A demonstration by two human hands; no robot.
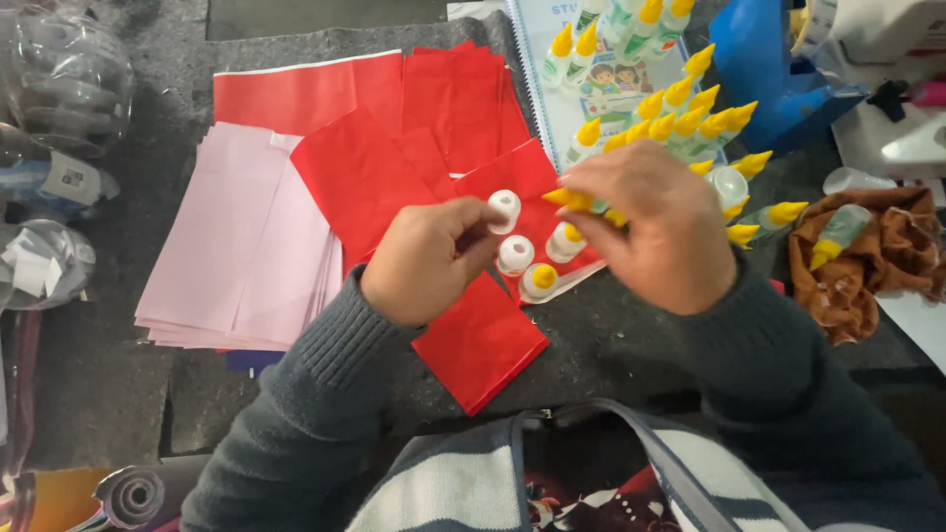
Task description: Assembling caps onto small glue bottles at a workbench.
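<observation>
**Two hands at work over small glue bottles and red paper**

The left hand (426, 258) has its grip closed on a small white bottle (505, 208), pinched between thumb and fingers with its round end facing up. The right hand (658, 225) is curled with its grip clamped on a yellow nozzle cap (569, 198), which pokes out from under the fingertips just right of the white bottle; the two hands are near each other, not touching.

Just below and between the hands, three more small bottles (537, 260) lie on a red paper sheet (480, 340) near the middle of the dark surface (99, 384). Beyond the right hand, toward the far edge, a crowd of yellow-capped bottles (682, 116) rests on a spiral notebook (545, 99). More red sheets (365, 118) fan out toward the far edge, and a stack of pink sheets (246, 246) lies to their left. A brown cloth (877, 261) with one bottle on it sits near the right edge, with a blue container (764, 74) in the far right corner.
</observation>
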